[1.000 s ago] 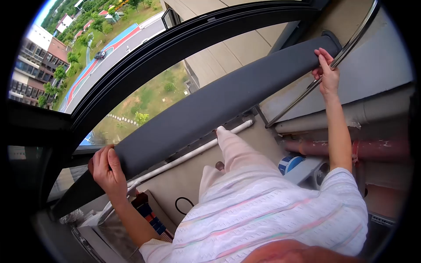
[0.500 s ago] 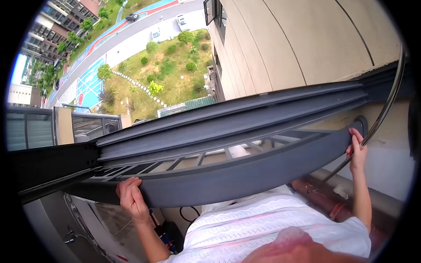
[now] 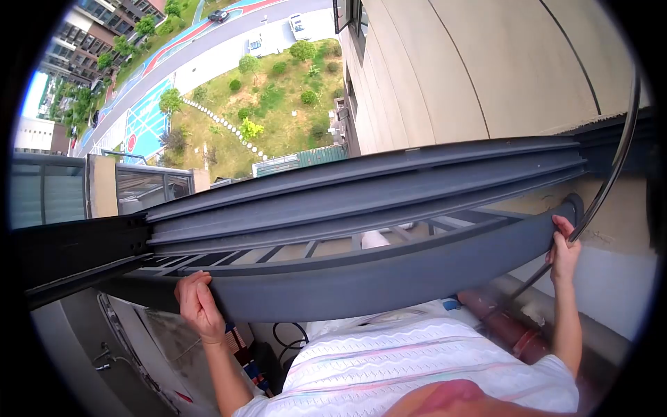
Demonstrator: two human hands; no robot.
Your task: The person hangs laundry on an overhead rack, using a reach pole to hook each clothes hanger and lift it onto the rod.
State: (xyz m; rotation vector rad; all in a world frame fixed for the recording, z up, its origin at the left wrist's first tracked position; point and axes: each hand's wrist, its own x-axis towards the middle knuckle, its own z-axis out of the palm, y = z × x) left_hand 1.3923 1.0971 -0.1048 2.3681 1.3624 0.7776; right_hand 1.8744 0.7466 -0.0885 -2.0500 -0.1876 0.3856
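A wide dark grey handrail (image 3: pixel 375 281) curves across in front of me, with slanted bars below it. My left hand (image 3: pixel 199 306) is closed over its left part, fingers over the far edge and thumb on the near side. Near the right end, my right hand (image 3: pixel 564 251) grips the same rail. A thin shiny rod (image 3: pixel 617 167) runs down to my right hand and passes behind it; whether the fingers also hold it I cannot tell.
Beyond the rail lies a grey window track (image 3: pixel 361 201), then a long drop to a lawn (image 3: pixel 278 104) and road. A beige outer wall (image 3: pixel 458 69) rises on the right. Below are a reddish-brown pipe (image 3: pixel 504 323) and a tap (image 3: pixel 102 358).
The view has shifted slightly, and the rail and both hands appear a little further left. Both hands keep their hold on the rail.
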